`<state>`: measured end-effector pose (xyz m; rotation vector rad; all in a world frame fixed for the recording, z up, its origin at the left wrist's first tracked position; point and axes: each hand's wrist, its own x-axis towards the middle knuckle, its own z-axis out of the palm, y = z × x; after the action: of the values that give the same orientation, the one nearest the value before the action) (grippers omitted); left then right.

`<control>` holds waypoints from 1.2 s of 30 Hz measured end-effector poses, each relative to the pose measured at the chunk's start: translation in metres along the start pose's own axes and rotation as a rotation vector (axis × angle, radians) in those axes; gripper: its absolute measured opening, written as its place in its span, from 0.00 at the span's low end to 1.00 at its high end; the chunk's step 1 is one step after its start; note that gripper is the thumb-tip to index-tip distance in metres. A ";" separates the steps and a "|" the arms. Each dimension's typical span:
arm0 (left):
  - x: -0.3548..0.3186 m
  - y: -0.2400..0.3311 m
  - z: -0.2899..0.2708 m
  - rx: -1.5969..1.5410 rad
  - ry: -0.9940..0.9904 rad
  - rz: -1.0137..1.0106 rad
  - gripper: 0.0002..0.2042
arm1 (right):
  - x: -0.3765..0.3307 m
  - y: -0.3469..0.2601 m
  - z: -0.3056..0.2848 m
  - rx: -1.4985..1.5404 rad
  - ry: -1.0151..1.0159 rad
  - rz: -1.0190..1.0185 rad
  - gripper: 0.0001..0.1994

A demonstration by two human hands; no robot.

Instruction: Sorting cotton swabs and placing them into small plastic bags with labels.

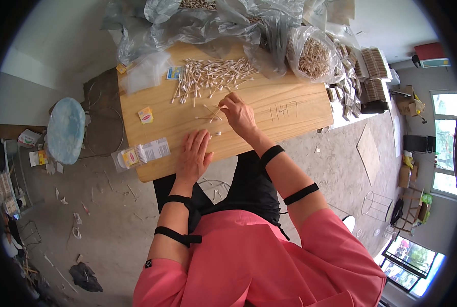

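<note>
My left hand [193,149] lies palm down near the front edge of the wooden table [284,97], its fingers stretched out. White tips of a cotton swab [216,134] show beside its fingertips; whether more lies beneath the palm is hidden. Further up, my right hand [237,113] is closed in a pinch at the end of a cotton swab [211,110]. A few loose swabs cross each other just left of those fingertips. Beyond both hands spreads a large heap of cotton swabs [215,74].
A filled clear pack of swabs [144,152] lies at the table's left front corner, near a small yellow-and-white card [145,115]. Empty clear bags [145,72] and a blue card [174,73] rest behind. Bulging plastic bags [313,55] line the far side. A blue round stool [66,131] stands left.
</note>
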<state>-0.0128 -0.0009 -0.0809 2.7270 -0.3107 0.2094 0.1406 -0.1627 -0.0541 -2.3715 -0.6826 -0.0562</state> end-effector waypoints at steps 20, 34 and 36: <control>0.005 0.004 -0.003 -0.007 0.033 0.023 0.33 | -0.006 0.012 0.003 -0.081 -0.008 0.192 0.04; 0.002 0.001 -0.001 -0.072 0.024 0.014 0.33 | 0.000 0.036 -0.042 0.074 0.071 0.064 0.03; 0.000 -0.004 0.000 -0.041 0.017 0.008 0.33 | -0.019 -0.004 -0.004 0.041 -0.047 0.045 0.05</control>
<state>-0.0123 0.0032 -0.0821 2.6824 -0.3175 0.2255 0.1228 -0.1713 -0.0532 -2.3541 -0.6460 0.0326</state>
